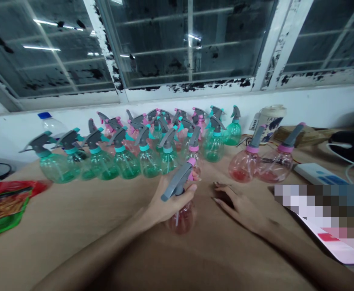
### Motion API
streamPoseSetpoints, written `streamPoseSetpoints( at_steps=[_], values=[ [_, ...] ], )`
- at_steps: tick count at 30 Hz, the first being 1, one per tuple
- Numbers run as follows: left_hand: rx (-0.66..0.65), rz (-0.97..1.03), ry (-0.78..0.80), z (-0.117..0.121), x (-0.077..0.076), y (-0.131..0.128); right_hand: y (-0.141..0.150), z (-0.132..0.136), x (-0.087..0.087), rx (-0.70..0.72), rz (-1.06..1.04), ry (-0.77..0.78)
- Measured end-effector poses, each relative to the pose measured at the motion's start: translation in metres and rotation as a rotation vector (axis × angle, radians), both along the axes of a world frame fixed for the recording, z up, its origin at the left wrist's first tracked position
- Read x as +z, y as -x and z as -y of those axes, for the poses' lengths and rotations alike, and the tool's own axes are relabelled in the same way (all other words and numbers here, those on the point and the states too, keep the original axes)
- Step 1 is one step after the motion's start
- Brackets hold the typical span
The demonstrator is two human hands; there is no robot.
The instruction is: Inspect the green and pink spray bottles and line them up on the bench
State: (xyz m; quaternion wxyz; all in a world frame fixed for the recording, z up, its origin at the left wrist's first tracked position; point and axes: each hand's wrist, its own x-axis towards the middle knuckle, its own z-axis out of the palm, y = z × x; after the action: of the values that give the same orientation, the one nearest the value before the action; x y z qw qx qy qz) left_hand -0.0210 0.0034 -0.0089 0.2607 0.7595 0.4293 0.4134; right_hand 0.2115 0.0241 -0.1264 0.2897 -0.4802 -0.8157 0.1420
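Observation:
My left hand (167, 200) is wrapped round the neck of a pink spray bottle (181, 220) with a grey trigger head (177, 182), standing on the tan table (104, 226). My right hand (236, 204) rests on the table just to the right of it, palm down, fingers bent and holding nothing. Behind the hands stands a crowd of several green and pink spray bottles (128, 157). Two more pink spray bottles (260, 163) stand apart at the right.
A red and green snack bag (3, 206) lies at the left edge. A white cup (269, 119), a power strip (318, 173), cables and a pink-and-white sheet (337, 242) sit at the right. A white wall and windows close the back.

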Motion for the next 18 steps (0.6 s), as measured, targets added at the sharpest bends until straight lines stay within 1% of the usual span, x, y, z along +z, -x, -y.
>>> streamPoseSetpoints(
  at_steps=[5, 12, 18],
  values=[
    [0.061, 0.018, 0.048, 0.0036, -0.0003, -0.0030, -0.0011, 0.0000, 0.0013, 0.016, 0.016, 0.010],
    [0.078, 0.009, 0.034, 0.0053, -0.0027, -0.0034, -0.0007, 0.0010, 0.0036, 0.020, -0.005, -0.010],
    [0.091, -0.010, -0.014, 0.0073, -0.0041, -0.0033, -0.0004, 0.0020, 0.0049, 0.015, 0.005, -0.011]
  ],
)
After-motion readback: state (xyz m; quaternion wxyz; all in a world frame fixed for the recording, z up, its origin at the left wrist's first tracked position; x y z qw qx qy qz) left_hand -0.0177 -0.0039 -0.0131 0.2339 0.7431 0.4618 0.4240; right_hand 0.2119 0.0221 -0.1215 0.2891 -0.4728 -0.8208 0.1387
